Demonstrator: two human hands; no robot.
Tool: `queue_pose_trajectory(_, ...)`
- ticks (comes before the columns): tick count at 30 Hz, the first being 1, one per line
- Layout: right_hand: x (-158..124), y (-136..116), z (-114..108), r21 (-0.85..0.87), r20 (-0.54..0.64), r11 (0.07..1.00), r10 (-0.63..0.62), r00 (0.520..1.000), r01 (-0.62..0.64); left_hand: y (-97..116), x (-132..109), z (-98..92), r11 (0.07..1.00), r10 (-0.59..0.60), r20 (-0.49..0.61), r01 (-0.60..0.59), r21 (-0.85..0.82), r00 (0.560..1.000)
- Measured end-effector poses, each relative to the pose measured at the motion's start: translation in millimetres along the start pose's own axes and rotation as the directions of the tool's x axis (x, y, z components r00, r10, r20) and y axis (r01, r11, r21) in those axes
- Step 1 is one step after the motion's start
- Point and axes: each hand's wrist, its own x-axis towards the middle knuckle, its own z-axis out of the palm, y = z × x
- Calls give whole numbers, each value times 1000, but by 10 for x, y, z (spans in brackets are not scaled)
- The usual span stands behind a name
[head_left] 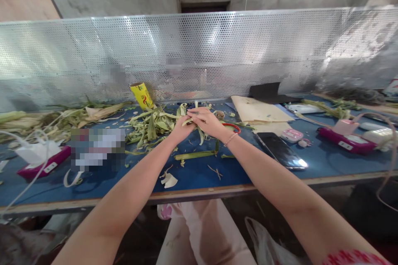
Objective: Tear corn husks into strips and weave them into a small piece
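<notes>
Over the blue table, my left hand [183, 127] and my right hand [207, 122] meet with fingers closed on a pale green leaf strip [188, 121]. The fingers hide most of the strip. Just left of them is a heap of torn green leaves and stalks [155, 126]. In front of my hands lies a cut green stalk [195, 155], with a pale dry scrap [169, 180] nearer the edge. An orange-red loop [232, 127] shows beside my right wrist; what it belongs to is hidden.
A yellow tube [142, 95] leans at the back, before a perforated metal screen [199, 49]. To the right are brown paper sheets [259, 109], a black phone [281, 151], a pink case [292, 134] and a purple power strip [346, 140]. Another purple strip [46, 165] with cables lies left.
</notes>
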Motion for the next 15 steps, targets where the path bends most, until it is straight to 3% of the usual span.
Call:
queue_pose_trajectory(3, 11, 21, 20, 43, -22, 990, 135, 991, -134, -4, -2, -12, 1000, 12, 0, -12, 28, 1000)
queue_pose_trajectory(8, 35, -10, -20, 102, 10, 957, 271, 963, -270, 55, -14, -49, 971, 163, -3, -160, 177, 987)
queue_pose_trajectory(15, 15, -104, -110, 136, 154, 866, 462, 874, -482, 69, -28, -33, 966, 103, -42, -90, 241, 994)
